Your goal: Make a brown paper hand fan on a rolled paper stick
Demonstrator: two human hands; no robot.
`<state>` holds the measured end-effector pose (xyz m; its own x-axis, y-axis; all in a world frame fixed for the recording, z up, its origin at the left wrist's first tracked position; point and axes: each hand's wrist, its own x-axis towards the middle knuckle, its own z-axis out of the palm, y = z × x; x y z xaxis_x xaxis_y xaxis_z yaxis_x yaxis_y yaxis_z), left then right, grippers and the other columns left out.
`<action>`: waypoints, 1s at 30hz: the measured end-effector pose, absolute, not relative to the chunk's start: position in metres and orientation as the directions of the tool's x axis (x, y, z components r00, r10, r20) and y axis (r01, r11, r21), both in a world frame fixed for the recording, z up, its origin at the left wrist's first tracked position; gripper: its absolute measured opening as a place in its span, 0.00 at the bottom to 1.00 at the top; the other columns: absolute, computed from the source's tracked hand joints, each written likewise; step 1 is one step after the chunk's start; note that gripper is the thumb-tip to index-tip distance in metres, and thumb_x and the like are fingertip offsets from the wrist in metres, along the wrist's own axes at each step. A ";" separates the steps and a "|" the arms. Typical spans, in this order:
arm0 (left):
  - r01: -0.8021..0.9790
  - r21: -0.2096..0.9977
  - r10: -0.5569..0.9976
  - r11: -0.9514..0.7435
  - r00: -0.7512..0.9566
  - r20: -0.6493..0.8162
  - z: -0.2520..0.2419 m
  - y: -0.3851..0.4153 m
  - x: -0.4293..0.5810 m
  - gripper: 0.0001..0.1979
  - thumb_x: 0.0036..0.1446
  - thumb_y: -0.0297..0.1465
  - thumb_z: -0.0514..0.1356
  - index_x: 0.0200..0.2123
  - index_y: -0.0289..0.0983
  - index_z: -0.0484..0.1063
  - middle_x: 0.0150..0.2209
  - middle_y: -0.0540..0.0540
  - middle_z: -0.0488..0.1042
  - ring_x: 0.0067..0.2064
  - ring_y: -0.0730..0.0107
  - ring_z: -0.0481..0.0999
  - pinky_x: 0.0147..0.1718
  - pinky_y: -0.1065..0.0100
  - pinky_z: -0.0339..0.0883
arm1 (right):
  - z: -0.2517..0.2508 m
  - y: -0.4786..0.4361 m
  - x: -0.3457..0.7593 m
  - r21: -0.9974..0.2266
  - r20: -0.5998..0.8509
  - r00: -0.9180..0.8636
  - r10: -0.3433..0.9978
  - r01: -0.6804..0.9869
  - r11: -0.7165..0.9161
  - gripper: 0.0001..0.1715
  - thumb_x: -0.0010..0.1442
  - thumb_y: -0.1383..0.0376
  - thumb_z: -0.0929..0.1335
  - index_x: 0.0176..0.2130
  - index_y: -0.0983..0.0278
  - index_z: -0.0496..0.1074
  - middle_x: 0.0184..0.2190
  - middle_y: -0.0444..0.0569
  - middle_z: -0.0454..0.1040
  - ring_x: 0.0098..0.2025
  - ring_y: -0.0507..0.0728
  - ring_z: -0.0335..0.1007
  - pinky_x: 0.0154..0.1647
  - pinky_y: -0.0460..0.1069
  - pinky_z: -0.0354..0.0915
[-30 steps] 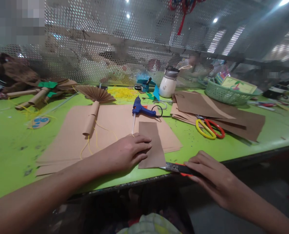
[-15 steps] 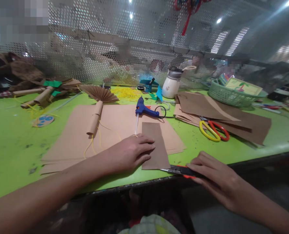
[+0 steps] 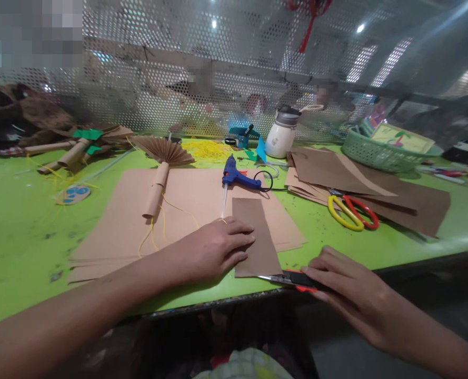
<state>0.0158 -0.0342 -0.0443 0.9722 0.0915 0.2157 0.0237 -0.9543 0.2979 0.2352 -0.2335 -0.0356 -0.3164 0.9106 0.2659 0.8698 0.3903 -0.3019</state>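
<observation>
My left hand [image 3: 221, 243] lies flat, fingers stretched out, with its fingertips on a dark brown paper rectangle [image 3: 253, 226]. In my right hand [image 3: 346, 287] is a utility knife [image 3: 295, 279] with a black and orange handle, fingers wrapped round it. Its blade lies along the paper's near edge, the tip pointing left; whether it sits inside a fold there I cannot tell. Beneath the paper are larger light brown sheets [image 3: 115, 221]. A blue glue gun [image 3: 237, 176] with a white glue stick rests just beyond my left hand.
Left of the glue gun lies a paper fan [image 3: 166, 152] on a rolled tube [image 3: 155, 192] with yellow strings. Scissors [image 3: 352, 212] lie by brown paper sheets [image 3: 336, 171] on the right. Behind stand a white bottle [image 3: 281, 134] and a green basket [image 3: 389, 152]. The green table's [image 3: 178, 300] front edge is close.
The knife blade has slid slightly left along the paper's near edge, with my right hand following. My left hand keeps its place on the paper. The whole view has shifted a little.
</observation>
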 end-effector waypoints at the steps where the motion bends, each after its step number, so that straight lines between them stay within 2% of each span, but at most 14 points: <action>1: 0.020 0.299 0.088 -0.954 0.972 0.217 -0.044 -0.034 0.016 0.17 0.64 0.31 0.49 0.53 0.35 0.68 0.54 0.38 0.69 0.55 0.59 0.67 0.55 0.55 0.59 | -0.036 -0.233 0.234 -0.306 0.264 -0.313 0.912 0.870 0.387 0.18 0.62 0.73 0.62 0.52 0.65 0.64 0.40 0.55 0.72 0.43 0.59 0.67 0.44 0.54 0.67; 6: -0.007 0.309 0.071 -0.951 0.968 0.241 -0.044 -0.034 0.017 0.17 0.64 0.31 0.49 0.52 0.35 0.69 0.53 0.38 0.71 0.54 0.60 0.68 0.54 0.57 0.61 | -0.033 -0.218 0.226 -0.315 0.265 -0.338 0.903 0.855 0.412 0.14 0.63 0.73 0.60 0.48 0.66 0.67 0.37 0.55 0.71 0.40 0.59 0.67 0.38 0.53 0.68; 14: 0.023 0.319 0.099 -0.947 0.970 0.224 -0.041 -0.036 0.017 0.17 0.63 0.30 0.50 0.52 0.35 0.69 0.54 0.39 0.70 0.54 0.60 0.68 0.55 0.58 0.59 | -0.034 -0.234 0.230 -0.234 0.246 -0.367 0.897 0.876 0.422 0.17 0.63 0.72 0.60 0.52 0.65 0.63 0.42 0.57 0.72 0.46 0.61 0.67 0.46 0.55 0.68; 17: 0.021 0.324 0.100 -0.946 0.969 0.228 -0.043 -0.036 0.016 0.17 0.63 0.30 0.50 0.52 0.34 0.69 0.54 0.39 0.70 0.54 0.60 0.68 0.54 0.58 0.60 | -0.037 -0.241 0.231 -0.209 0.272 -0.359 0.893 0.884 0.418 0.16 0.64 0.71 0.60 0.52 0.65 0.63 0.43 0.57 0.72 0.46 0.61 0.68 0.46 0.54 0.68; 21: 0.023 0.323 0.100 -0.946 0.969 0.225 -0.044 -0.036 0.016 0.17 0.64 0.31 0.49 0.52 0.35 0.69 0.54 0.38 0.70 0.55 0.60 0.67 0.54 0.57 0.60 | -0.036 -0.237 0.229 -0.255 0.270 -0.334 0.903 0.880 0.402 0.16 0.63 0.71 0.61 0.51 0.64 0.64 0.41 0.56 0.72 0.45 0.61 0.68 0.46 0.55 0.68; 26: 0.020 0.311 0.092 -0.950 0.972 0.218 -0.044 -0.035 0.016 0.17 0.64 0.30 0.49 0.53 0.35 0.68 0.54 0.39 0.70 0.55 0.59 0.67 0.55 0.56 0.59 | -0.033 -0.228 0.225 -0.343 0.230 -0.333 0.914 0.851 0.396 0.15 0.63 0.72 0.61 0.50 0.65 0.66 0.37 0.55 0.72 0.40 0.59 0.68 0.39 0.54 0.70; 30: 0.020 0.341 0.108 -0.940 0.964 0.242 -0.045 -0.035 0.016 0.17 0.63 0.30 0.50 0.53 0.36 0.69 0.54 0.38 0.70 0.55 0.60 0.68 0.55 0.56 0.60 | -0.035 -0.236 0.225 -0.318 0.249 -0.321 0.913 0.864 0.391 0.17 0.62 0.71 0.62 0.51 0.63 0.67 0.41 0.56 0.73 0.45 0.61 0.69 0.43 0.54 0.71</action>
<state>0.0159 -0.0349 -0.0449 0.9643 0.1079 0.2419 0.0195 -0.9397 0.3414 0.2249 -0.2356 -0.0347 -0.3215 0.9135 0.2494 0.8637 0.3908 -0.3183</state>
